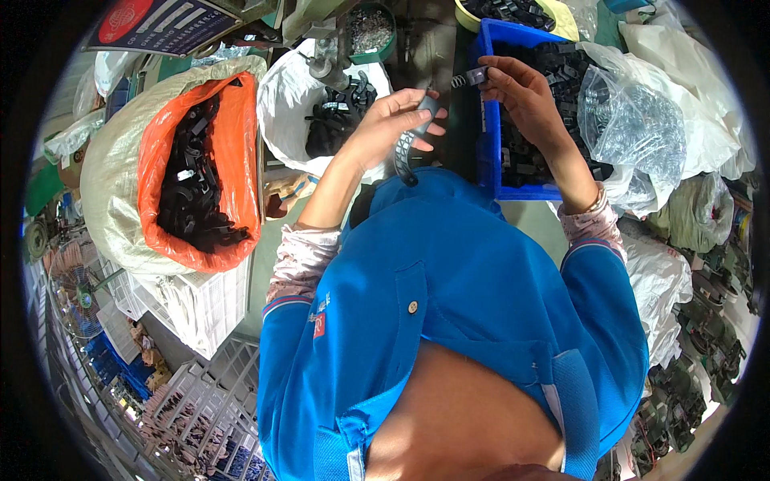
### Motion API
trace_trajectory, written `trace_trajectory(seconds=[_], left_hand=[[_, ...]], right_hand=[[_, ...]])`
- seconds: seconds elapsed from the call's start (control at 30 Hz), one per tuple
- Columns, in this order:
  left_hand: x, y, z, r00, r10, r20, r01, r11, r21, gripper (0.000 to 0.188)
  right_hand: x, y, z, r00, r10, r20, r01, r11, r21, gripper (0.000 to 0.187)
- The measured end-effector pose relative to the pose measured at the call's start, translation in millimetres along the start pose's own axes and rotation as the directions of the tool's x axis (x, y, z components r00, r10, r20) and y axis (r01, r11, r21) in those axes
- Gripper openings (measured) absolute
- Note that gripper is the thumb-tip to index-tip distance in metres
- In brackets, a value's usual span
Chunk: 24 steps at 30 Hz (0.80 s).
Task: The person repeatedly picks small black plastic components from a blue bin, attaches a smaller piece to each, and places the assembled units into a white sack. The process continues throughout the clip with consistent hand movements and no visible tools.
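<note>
My left hand [377,128] is closed around a curved dark plastic handle-like piece [403,152] with a row of openings along its side. The piece's narrow end points down toward my chest. Between the thumb and fingers of my right hand [525,94], a small dark clip-like part [476,76] is pinched. A coil spring [459,81] sticks out from its left end. The two hands are apart, with the right one over the left edge of a blue crate [486,152]. Small black parts [561,76] fill that crate.
Left stands a sack with an orange liner [152,200], holding black parts. A white bag [281,104] contains black curved pieces. Beyond are a green bowl [377,56] of small metal bits and a yellow basin [473,20]. A clear plastic bag [634,120] lies over the crate's right side.
</note>
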<state>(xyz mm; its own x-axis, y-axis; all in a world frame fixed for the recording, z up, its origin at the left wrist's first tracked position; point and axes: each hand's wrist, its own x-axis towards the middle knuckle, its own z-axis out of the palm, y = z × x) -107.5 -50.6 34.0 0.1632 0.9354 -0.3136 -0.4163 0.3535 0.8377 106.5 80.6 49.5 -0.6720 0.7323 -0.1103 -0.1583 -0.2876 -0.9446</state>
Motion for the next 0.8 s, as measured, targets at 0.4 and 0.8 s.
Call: trace_trajectory(seconds=[0.4, 0.8], left_hand=[[4.7, 2.6, 12.2, 0.999, -0.017, 0.045, 0.013, 0.996, 0.084, 0.04], [15.2, 0.5, 19.9, 0.998, -0.024, 0.056, 0.021, 0.999, 0.046, 0.039]], right_hand=[[11.2, -5.6, -12.0, 0.993, 0.042, 0.114, -0.01, 0.963, -0.27, 0.027], [11.0, 0.2, -10.5, 0.986, 0.114, 0.122, -0.073, 0.952, -0.298, 0.024]])
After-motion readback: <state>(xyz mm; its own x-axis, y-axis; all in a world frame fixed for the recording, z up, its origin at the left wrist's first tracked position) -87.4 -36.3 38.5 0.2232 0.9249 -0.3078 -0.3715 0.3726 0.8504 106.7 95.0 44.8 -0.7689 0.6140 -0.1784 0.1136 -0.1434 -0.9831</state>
